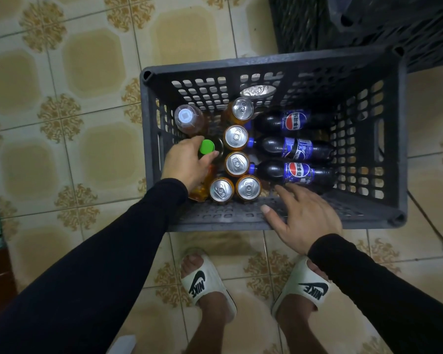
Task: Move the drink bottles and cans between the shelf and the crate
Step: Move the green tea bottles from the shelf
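Head view: you look straight down at a patterned tile floor (69, 80), the largest thing in sight. On it stands one dark grey perforated crate (402, 139), with a second dark crate (368, 24) just beyond its far right corner. Your two arms in dark sleeves reach toward the near crate, and your two feet in white slides (205, 279) stand just short of its near wall.

Inside the crate you have three dark cola bottles (292, 146) with blue labels, lying on their sides in a row, caps pointing left. To their left stand five orange cans (237, 163), silver tops up: three in a column, touching the cola caps, and two side by side by the near wall. At the far left stands one amber bottle with a white cap (187, 117). An orange-wrapped item lies under your left wrist; you cannot tell what it is.

Your left hand (187, 162) has its grip curled around the green-capped bottle (207, 146), thumb and fingers pinching just below the cap, between the amber bottle and the cans. Your right hand (302, 215) hovers over the near wall with its grip spread, fingertips close to the nearest cola bottle, holding nothing.
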`<state>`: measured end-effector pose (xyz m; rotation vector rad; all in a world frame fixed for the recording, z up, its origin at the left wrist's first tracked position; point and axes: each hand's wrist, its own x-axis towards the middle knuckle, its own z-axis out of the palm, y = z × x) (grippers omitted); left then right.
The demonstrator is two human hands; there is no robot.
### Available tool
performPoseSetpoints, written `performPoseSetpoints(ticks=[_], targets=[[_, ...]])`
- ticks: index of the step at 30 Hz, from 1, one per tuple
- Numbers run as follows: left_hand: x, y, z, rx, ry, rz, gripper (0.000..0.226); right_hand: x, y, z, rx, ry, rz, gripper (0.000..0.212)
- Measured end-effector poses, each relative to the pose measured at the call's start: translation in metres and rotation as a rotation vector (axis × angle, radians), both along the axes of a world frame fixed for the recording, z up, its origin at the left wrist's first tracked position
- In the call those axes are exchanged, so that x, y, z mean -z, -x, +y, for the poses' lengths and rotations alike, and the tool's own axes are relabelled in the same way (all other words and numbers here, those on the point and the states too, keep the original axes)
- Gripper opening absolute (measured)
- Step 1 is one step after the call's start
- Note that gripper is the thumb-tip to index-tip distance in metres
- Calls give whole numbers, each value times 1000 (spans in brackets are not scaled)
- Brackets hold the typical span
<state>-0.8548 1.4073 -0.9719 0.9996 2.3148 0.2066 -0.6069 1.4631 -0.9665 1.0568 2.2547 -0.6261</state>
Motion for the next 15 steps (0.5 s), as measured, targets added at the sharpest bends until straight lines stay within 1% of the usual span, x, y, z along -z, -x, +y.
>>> performPoseSetpoints(ticks=[2, 4, 6, 10, 15], targets=[[-1, 5, 2, 1, -21, -23, 40, -1, 1, 0, -5, -2, -4, 93], [0, 8, 3, -115, -77, -81, 40, -1, 1, 0, -10, -3, -7, 94], [3, 7, 2, -230, -106, -144, 45, -2, 2, 0, -4, -5, -7, 94], [9, -3, -6, -254, -4, -223, 68, -3, 2, 0, -5, -6, -3, 96], [15, -3, -11, -278, 86, -236, 73, -2, 2, 0, -6, -21, 5, 95]])
